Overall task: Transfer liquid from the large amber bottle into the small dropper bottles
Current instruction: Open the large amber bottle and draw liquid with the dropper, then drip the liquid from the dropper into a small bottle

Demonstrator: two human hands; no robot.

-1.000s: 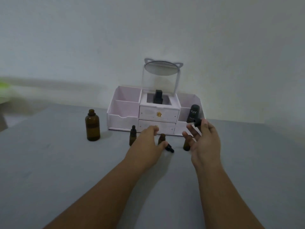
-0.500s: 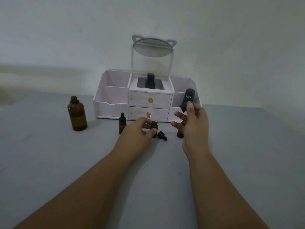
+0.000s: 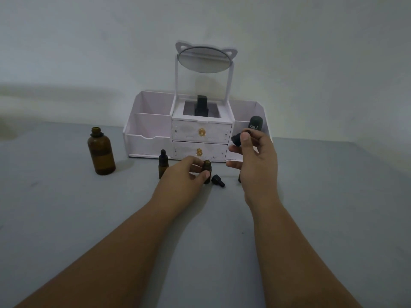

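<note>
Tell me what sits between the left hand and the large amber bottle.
One capped small dropper bottle stands on the table between the left hand and the large amber bottle. Otherwise nothing visible blocks it.

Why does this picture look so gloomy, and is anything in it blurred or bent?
Head view: dim, flat, bluish light; soft shadows right of the large amber bottle and under the left hand. Sharpness is fair, with grain. The wide lens stretches the forearms; no glare.

On the table (image 3: 66, 218), the organizer (image 3: 151, 138) sits at twelve o'clock; the large bottle (image 3: 101, 152) stands at ten, with small dropper bottles (image 3: 163, 163) just before the organizer's drawers (image 3: 201, 132).
</note>
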